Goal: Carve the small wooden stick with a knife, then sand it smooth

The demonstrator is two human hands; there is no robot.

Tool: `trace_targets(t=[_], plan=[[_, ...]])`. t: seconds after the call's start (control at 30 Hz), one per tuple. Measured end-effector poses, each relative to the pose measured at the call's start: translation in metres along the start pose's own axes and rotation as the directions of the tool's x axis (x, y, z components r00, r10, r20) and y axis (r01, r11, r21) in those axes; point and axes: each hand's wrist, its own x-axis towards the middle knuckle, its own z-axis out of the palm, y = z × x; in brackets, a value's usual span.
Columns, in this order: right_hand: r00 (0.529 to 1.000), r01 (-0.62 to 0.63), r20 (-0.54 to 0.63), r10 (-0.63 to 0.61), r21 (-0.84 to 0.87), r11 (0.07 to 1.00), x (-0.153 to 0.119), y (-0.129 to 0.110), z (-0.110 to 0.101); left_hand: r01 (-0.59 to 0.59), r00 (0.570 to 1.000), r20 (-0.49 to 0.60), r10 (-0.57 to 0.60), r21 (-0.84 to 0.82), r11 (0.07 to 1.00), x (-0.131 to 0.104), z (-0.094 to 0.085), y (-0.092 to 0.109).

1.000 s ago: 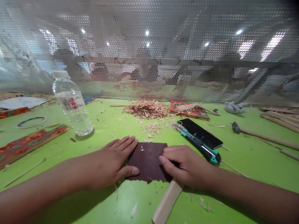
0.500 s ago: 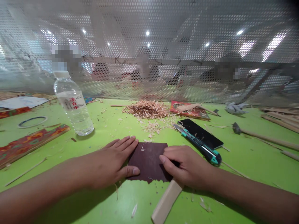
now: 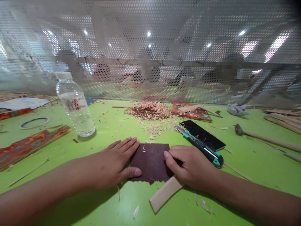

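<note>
A dark brown sheet of sandpaper with a ragged near edge lies flat on the green table. Across its left side my left hand is spread, palm down, pressing on it. My right hand is closed around a pale flat wooden strip at the sheet's right edge. The near end of the strip sticks out toward me at a slant; its far end is hidden under my fingers. Just beyond the right hand, a black and teal utility knife rests against a black phone.
A water bottle stands at left, beside a painted board and a tape ring. Wood shavings are heaped at the back, near a red board. A hammer-like tool lies right. A perforated screen closes the back.
My right hand has shifted slightly right, and the strip's near end has swung up and left, lying at a flatter slant. My left hand and the sandpaper stay in place.
</note>
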Motion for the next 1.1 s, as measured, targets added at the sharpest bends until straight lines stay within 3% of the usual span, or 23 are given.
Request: trace_targets(t=[0.23,0.53,0.8,1.1], plan=[[1.0,0.011,0.029,-0.01,-0.006,1.0,-0.001,-0.003,0.001,-0.007,1.0,0.0,0.007,0.003,1.0,0.0,0.002,-0.002],[0.988,-0.155,-0.007,0.155,-0.063,0.986,0.007,0.01,0.0,0.001,1.0,-0.007,-0.001,-0.031,1.0,-0.001,0.001,-0.002],[0.996,-0.065,0.05,0.068,-0.055,0.996,0.005,0.007,-0.001,0.004,1.0,0.016,-0.003,-0.016,1.0,0.001,0.0,-0.001],[0.989,-0.144,0.005,0.145,-0.078,0.986,0.008,0.014,0.001,0.02,0.999,0.049,-0.021,0.022,1.0,-0.001,-0.003,0.001]])
